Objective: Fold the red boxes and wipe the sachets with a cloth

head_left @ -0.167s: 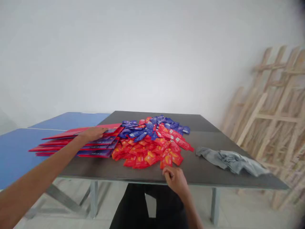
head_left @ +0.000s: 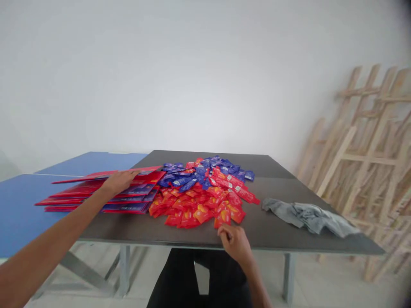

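Observation:
My left hand [head_left: 120, 180] reaches out over a fanned stack of flat red and purple cartons [head_left: 96, 194] at the table's left and grips the top red carton [head_left: 109, 174], whose edge is lifted. A heap of small sachets covers the middle of the dark table [head_left: 263, 226]: red sachets [head_left: 199, 207] in front, blue sachets [head_left: 205, 169] behind. My right hand [head_left: 234, 241] rests at the table's front edge, fingers curled, just below the nearest red sachets; what it holds, if anything, is hidden.
A crumpled grey cloth [head_left: 308, 218] lies on the table's right side. A blue table [head_left: 19, 205] adjoins on the left. Wooden frames [head_left: 362, 149] lean against the wall at the right. White wall behind.
The top red carton has lifted slightly under my left hand. My right hand has shifted a little left along the front edge.

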`<action>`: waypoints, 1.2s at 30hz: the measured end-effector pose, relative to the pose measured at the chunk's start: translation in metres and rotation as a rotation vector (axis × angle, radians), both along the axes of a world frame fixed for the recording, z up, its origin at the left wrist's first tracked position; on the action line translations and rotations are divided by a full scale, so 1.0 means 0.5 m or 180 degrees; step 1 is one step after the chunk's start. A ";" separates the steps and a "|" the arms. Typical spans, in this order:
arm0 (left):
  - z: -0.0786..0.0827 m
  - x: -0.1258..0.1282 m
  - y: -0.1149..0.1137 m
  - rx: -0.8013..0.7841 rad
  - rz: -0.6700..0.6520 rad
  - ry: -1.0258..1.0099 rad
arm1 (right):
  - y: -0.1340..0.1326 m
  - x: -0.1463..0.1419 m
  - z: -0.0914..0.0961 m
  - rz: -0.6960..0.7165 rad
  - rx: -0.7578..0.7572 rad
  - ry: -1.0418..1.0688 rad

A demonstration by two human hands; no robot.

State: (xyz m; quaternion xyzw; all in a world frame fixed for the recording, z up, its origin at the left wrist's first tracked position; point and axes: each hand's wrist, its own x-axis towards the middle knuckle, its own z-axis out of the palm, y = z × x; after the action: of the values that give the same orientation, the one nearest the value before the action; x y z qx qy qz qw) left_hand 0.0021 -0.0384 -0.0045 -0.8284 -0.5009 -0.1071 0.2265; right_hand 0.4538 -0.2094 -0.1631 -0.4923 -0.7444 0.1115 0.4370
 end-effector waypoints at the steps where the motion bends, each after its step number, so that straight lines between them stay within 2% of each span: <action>1: 0.000 0.004 -0.016 0.0109 0.0135 0.0032 | 0.001 0.000 -0.002 0.0004 0.0003 0.0043; 4: -0.001 0.031 -0.065 0.0570 0.0458 0.0097 | 0.004 0.004 -0.010 0.0033 -0.0038 0.0330; 6: -0.005 0.063 -0.099 0.0948 0.0289 0.0068 | 0.005 0.010 -0.010 0.0053 -0.0165 0.0844; 9: -0.018 0.134 -0.159 0.1325 -0.0451 0.0031 | -0.004 0.011 0.004 0.0320 -0.0595 0.2141; 12: -0.043 0.224 -0.226 0.1456 -0.1294 -0.0005 | -0.035 -0.009 0.036 0.1097 -0.1126 0.3387; 14: -0.069 0.287 -0.270 0.1401 -0.1802 -0.0073 | -0.067 -0.030 0.059 0.1478 -0.1285 0.4015; 15: -0.084 0.317 -0.291 0.1368 -0.2020 -0.0149 | -0.084 -0.040 0.068 0.1490 -0.1291 0.4272; 17: -0.115 0.372 -0.329 0.1295 -0.2386 -0.0337 | -0.118 -0.053 0.078 0.1242 -0.1220 0.4624; 20: -0.153 0.434 -0.372 0.1080 -0.2628 -0.0490 | -0.156 -0.051 0.072 0.0557 -0.1091 0.4884; 24: -0.165 0.474 -0.389 0.0857 -0.2711 -0.0209 | -0.174 -0.011 0.048 -0.0411 -0.0869 0.5067; 26: -0.153 0.469 -0.381 0.0702 -0.2687 0.0034 | -0.172 0.021 0.037 -0.0566 -0.0674 0.4938; 28: -0.132 0.447 -0.369 0.0526 -0.2445 -0.0017 | -0.166 0.058 0.027 -0.0647 -0.0425 0.4747; 30: -0.108 0.415 -0.360 0.0523 -0.1974 -0.0536 | -0.161 0.096 0.017 -0.0737 -0.0201 0.4618; 33: -0.074 0.373 -0.362 0.0828 -0.1241 -0.1674 | -0.162 0.143 0.000 -0.0867 0.0019 0.4495; 36: -0.057 0.357 -0.379 0.0706 -0.0868 -0.2447 | -0.173 0.170 -0.015 -0.0940 0.0124 0.4343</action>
State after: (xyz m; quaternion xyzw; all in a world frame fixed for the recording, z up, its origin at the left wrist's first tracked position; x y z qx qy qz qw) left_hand 0.1804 -0.2278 -0.0328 -0.7575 -0.4202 -0.4906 0.0947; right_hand 0.5387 -0.2961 -0.1705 -0.4005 -0.2308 0.3218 0.8263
